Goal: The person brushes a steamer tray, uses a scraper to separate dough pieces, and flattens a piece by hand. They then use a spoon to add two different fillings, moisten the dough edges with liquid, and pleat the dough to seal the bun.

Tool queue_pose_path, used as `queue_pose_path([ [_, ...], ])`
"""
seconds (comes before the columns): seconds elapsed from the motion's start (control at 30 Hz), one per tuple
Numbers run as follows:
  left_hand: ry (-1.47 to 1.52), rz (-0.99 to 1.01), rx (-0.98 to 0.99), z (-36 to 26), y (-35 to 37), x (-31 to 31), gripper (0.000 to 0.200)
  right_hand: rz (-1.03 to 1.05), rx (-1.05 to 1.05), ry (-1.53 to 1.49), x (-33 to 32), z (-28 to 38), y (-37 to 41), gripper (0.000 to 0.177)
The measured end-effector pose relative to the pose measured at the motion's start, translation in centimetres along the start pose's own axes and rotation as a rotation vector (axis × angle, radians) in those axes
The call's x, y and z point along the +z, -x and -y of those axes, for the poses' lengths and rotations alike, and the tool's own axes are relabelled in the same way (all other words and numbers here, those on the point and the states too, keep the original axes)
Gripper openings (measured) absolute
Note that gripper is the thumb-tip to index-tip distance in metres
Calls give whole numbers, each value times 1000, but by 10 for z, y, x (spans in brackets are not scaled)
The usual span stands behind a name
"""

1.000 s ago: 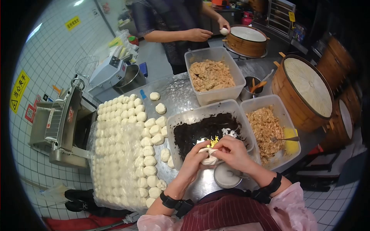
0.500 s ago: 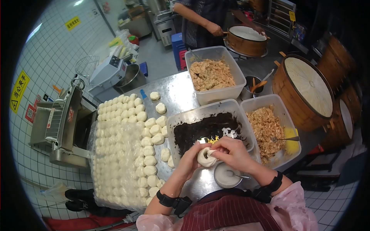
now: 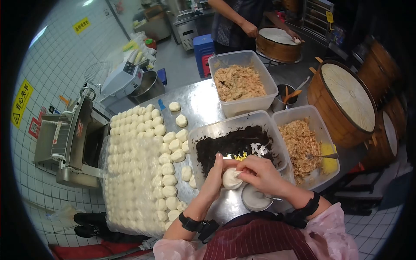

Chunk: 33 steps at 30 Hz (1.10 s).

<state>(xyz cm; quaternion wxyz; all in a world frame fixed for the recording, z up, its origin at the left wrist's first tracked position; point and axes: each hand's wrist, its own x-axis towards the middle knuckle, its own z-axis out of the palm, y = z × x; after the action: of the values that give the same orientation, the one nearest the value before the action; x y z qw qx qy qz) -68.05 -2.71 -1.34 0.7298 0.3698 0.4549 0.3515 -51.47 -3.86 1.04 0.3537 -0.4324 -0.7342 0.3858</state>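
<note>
A round white dough bun (image 3: 232,178) is between my two hands above the metal table's front part. My left hand (image 3: 214,177) is curled around its left side, thumb up. With pinched fingers, my right hand (image 3: 258,173) grips the gathered dough at its top right. Just beyond the hands lies a plastic tub of dark filling (image 3: 212,145) with a patch of yellow in it. A metal bowl (image 3: 255,198) of white contents, with a spoon, stands below my right hand. Rows of dough pieces (image 3: 169,180) lie to the left, partly under plastic film.
Tubs of pinkish filling (image 3: 240,82) and orange-brown filling (image 3: 299,149) stand behind and right. Bamboo steamers (image 3: 342,104) are at the right. Across the table, a person in dark clothes (image 3: 238,21) handles another steamer (image 3: 279,47). A dough machine (image 3: 76,143) stands left.
The dark opening in the bun's top no longer shows; the dough there is now gathered. The other person has shifted right, with a hand at the steamer's right rim.
</note>
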Motion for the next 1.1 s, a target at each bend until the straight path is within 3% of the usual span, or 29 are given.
queue_pose_path([
  [0.07, 77, -93, 103, 5, 3, 6, 71, -6, 55, -31, -3, 4, -3, 16],
  [0.13, -162, -95, 194, 16, 3, 1, 67, 2, 110, -69, -1, 4, -2, 17],
  [0.2, -183, -86, 131, 6, 2, -7, 69, 9, -237, 136, 2, -1, 0, 18],
  [0.27, -283, 53, -105, 0, 1, -16, 70, 62, -238, 140, 0, 1, 3, 16],
  [0.37, -45, 63, -96, 6, -4, -10, 71, 52, -229, 100, -2, 8, -1, 15],
  [0.43, -56, 72, -91, 12, -10, -16, 71, 121, -91, 48, 0, 12, -3, 13],
  [0.5, -72, 81, -89, 4, -5, -8, 71, 70, -147, 82, -1, 5, -1, 14],
  [0.57, 75, -202, 123, -13, 10, 17, 70, 20, -204, 119, -1, -1, -2, 15],
  [0.6, 74, -200, 123, -11, 11, 15, 70, -3, -214, 144, -1, -3, -2, 15],
  [0.67, -223, -83, 154, -4, 14, 5, 69, -24, -223, 169, 0, -3, -1, 16],
  [0.73, -285, -68, 93, -1, 11, -5, 68, -2, -332, 249, 3, 2, 1, 15],
  [0.9, -284, -47, -51, -2, 6, -10, 71, -75, -355, 213, 8, 5, -3, 17],
  [0.97, -290, -23, -76, -8, 5, -13, 72, 7, -491, 334, 7, -2, -3, 21],
  [1.1, -268, 29, -172, -10, 8, -17, 75, 50, -525, 432, 4, 9, 0, 23],
])
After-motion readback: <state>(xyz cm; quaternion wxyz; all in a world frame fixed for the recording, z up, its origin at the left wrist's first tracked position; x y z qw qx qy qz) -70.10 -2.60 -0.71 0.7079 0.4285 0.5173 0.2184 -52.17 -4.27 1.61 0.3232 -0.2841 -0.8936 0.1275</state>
